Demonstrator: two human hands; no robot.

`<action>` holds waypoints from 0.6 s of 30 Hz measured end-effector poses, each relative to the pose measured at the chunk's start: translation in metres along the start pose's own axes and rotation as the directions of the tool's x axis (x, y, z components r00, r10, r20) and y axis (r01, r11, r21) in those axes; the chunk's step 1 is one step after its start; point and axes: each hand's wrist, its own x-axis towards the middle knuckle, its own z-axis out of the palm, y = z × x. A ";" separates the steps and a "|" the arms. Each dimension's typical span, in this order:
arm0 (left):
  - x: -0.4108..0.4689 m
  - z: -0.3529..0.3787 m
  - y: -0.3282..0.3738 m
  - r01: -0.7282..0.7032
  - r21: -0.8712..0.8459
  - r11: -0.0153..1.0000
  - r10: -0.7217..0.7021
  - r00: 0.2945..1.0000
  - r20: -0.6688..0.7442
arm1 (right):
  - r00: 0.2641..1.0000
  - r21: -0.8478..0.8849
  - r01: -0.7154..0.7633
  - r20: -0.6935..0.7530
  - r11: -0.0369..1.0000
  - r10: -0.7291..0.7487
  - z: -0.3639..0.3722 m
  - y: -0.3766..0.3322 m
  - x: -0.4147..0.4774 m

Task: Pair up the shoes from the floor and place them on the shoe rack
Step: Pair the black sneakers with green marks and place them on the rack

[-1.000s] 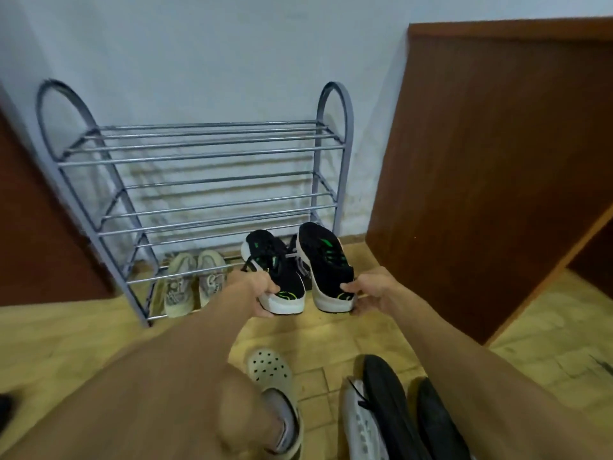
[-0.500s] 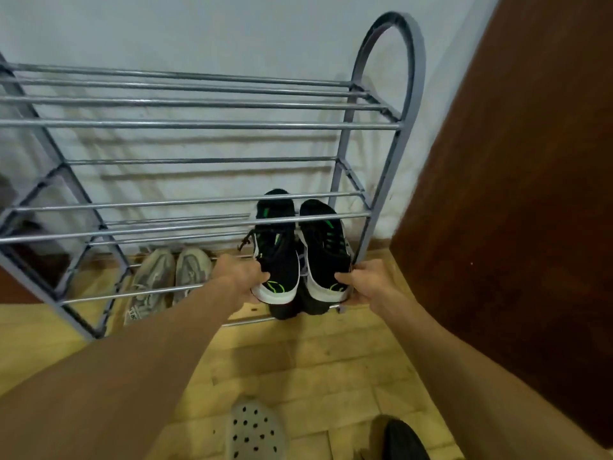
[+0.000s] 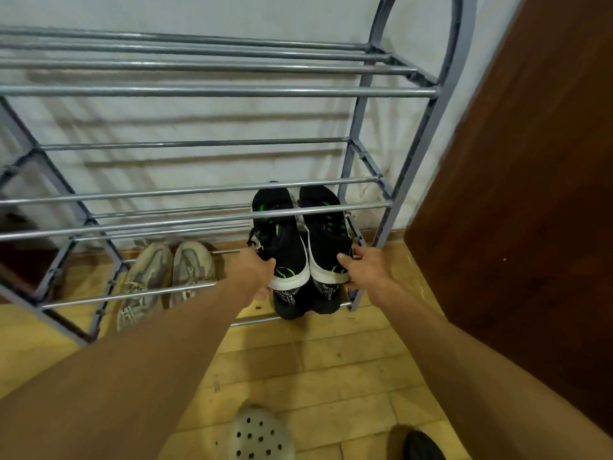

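- Tan tiled floor (image 3: 331, 360), white wall (image 3: 199, 11), one grey three-tier shoe rack (image 3: 232, 91), and one brown wooden panel (image 3: 530, 194) on the right.
- Two black sneakers sit side by side at the bottom tier's right end, long axes parallel, toes toward the wall.
- The left hand (image 3: 252, 270) grips the left black sneaker (image 3: 282, 247) at its heel.
- The right hand (image 3: 365, 270) grips the right black sneaker (image 3: 326, 234) at its heel.
- Two beige sneakers (image 3: 149, 270) are further left on that tier.
- One grey clog (image 3: 258, 436) and one black shoe (image 3: 423, 448) are on the floor.

bare rack bars (image 3: 159, 291) lie between beige (image 3: 166, 277) and black sneakers (image 3: 298, 247).
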 end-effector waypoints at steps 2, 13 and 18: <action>-0.010 -0.001 -0.002 0.008 -0.031 0.999 -0.007 0.999 0.031 | 0.999 -0.081 0.029 0.036 0.996 -0.026 -0.003 -0.002 -0.005; -0.131 0.014 0.017 -0.210 0.071 0.975 0.202 0.974 0.099 | 0.975 -0.284 0.065 0.222 0.956 0.000 -0.085 0.024 -0.130; -0.208 0.048 0.008 -0.418 0.348 0.839 0.317 0.896 0.311 | 0.952 -0.340 0.114 0.306 0.933 -0.004 -0.140 0.055 -0.195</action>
